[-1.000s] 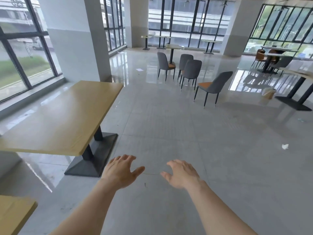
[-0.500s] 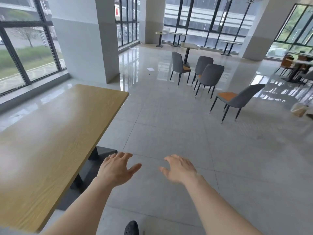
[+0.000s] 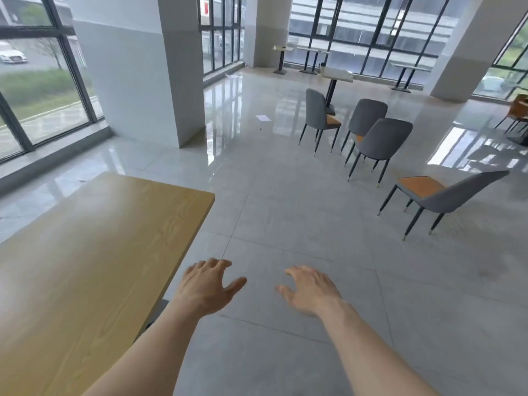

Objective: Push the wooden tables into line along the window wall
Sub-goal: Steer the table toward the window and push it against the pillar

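A long wooden table with a light yellow grain top fills the lower left, lying beside the window wall. A sliver of its dark base shows under the right edge. My left hand hovers palm down just right of the table's long edge, fingers spread, touching nothing. My right hand is held out over the grey floor, also open and apart from the table.
A white pillar stands beyond the table's far end. Several grey chairs with orange seats stand at the right, the nearest one at mid right. More tables stand by the far windows. A paper scrap lies on the glossy floor.
I have walked forward alongside the table, so it now fills the lower left and the chairs look closer. Both hands stay open and held out in front.
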A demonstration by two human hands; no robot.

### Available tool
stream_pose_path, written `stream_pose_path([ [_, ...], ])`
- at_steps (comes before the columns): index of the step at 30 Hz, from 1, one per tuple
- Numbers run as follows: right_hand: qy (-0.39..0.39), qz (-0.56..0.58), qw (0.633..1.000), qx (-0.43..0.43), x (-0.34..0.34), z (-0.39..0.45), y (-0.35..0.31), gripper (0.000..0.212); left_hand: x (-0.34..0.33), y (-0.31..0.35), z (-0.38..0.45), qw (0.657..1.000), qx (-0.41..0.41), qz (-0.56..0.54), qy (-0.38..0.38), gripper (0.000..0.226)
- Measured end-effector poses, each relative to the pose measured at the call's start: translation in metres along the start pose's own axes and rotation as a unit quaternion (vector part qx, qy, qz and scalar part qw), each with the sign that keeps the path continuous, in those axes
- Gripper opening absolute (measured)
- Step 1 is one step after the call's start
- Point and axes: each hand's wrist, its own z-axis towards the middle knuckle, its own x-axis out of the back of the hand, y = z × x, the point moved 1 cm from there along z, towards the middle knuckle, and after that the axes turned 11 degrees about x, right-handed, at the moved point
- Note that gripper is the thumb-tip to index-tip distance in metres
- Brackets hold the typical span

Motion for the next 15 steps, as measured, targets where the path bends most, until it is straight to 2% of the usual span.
stream_pose_path([
  [9,-0.019,0.002,0.999,0.027,0.102,0.256,0.101,0.068,0.047,0.063,0.258,0.999,0.041,0.001,-0.011,0.077],
  [15,-0.029,-0.026,0.998,0.058,0.179,0.403,0.13,0.065,0.089,0.083,0.394,0.996,0.081,-0.038,0.002,0.075],
])
